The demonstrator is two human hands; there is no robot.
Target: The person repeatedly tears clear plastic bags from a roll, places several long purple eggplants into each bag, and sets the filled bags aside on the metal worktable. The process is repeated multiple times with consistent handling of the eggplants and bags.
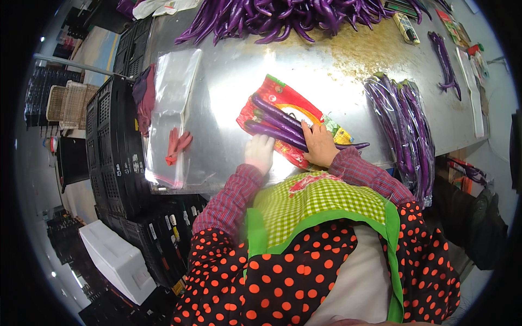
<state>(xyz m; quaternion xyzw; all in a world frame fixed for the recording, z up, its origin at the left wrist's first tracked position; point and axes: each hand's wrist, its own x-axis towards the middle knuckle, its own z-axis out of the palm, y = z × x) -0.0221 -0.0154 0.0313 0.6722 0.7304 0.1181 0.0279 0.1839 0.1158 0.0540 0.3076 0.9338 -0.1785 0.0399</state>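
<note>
Several long purple eggplants (277, 118) lie side by side on a printed red plastic bag (287, 91), which is flat on a metal table (228, 179). My right hand (320, 142) rests over the eggplants' right part, thumb and fingers around them. My left hand (259, 151) touches the near side of the lowest eggplant, its fingertips partly hidden; whether it grips is unclear. The thin tip of one eggplant sticks out to the right past my right hand. Right of the red bag lie eggplants in clear bags (401, 126), reaching over the table's near edge.
A big pile of eggplants (285, 18) covers the far side. At left are clear plastic bags (169, 93) with a reddish glove (178, 146) on top, beside stacked black crates (116, 142). A power strip (405, 28) and loose eggplants (444, 61) lie at right.
</note>
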